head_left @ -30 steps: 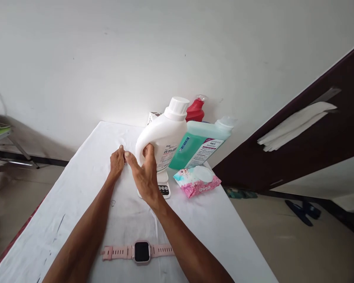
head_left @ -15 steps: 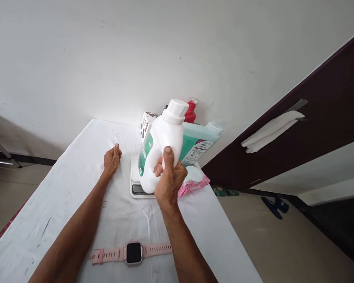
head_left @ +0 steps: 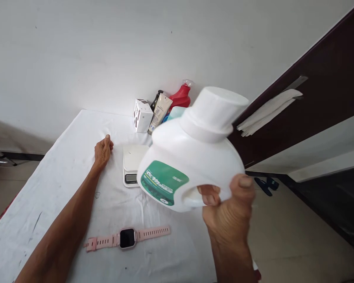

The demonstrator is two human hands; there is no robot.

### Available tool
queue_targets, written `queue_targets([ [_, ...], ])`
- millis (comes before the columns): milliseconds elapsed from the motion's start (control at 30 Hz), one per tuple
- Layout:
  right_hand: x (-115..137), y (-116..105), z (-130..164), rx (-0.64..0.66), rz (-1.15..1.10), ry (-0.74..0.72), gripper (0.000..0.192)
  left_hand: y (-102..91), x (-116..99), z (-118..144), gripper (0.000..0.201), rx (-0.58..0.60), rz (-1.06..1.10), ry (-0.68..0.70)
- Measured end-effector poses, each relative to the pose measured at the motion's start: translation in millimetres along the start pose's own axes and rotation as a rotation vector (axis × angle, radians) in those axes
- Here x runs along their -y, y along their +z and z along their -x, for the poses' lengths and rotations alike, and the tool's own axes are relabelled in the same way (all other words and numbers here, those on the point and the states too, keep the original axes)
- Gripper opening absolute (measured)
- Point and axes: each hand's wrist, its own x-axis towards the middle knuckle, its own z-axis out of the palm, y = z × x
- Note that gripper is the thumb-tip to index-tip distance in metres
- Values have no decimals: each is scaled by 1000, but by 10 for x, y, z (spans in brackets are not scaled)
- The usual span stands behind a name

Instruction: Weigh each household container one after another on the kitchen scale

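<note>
My right hand (head_left: pixel 230 204) grips the handle of a large white laundry detergent bottle (head_left: pixel 171 147), fingers through the handle hole and thumb on the outside. The bottle is tilted, with its white cap up to the right and a green label facing me. It hangs in the air close to the camera. Behind its lower left edge a white kitchen scale (head_left: pixel 129 159) is partly hidden. My left hand (head_left: pixel 103 151) rests on the white tablecloth left of the scale, fingers curled in a loose fist with nothing visible in it.
A pink smartwatch (head_left: pixel 127 238) lies near the front of the table. By the wall stand a white box (head_left: pixel 143 116), a beige tube (head_left: pixel 161 110), a dark pump bottle (head_left: pixel 156 100) and a red bottle (head_left: pixel 181 96). A dark door with a white cloth (head_left: pixel 268 112) is at right.
My right hand has brought the detergent bottle away from over the scale, to the right and nearer the camera. My left hand has stayed on the table. The view has shifted slightly.
</note>
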Motion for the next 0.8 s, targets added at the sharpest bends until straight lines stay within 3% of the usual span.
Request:
queue_targets([
  [233,-12,-772,74,-138,79,63,68,15,1,10,59,6,-24,8],
  [367,-103,-1063,59,-239,73,118,63,26,-30,28,60,2,-39,21],
  [567,-215,-1225,-106,-254,64,94,64,38,-8,7,60,-1,-43,40],
  [800,-355,-1152,-369,-247,15,33,63,44,-41,16,62,9,-66,21],
])
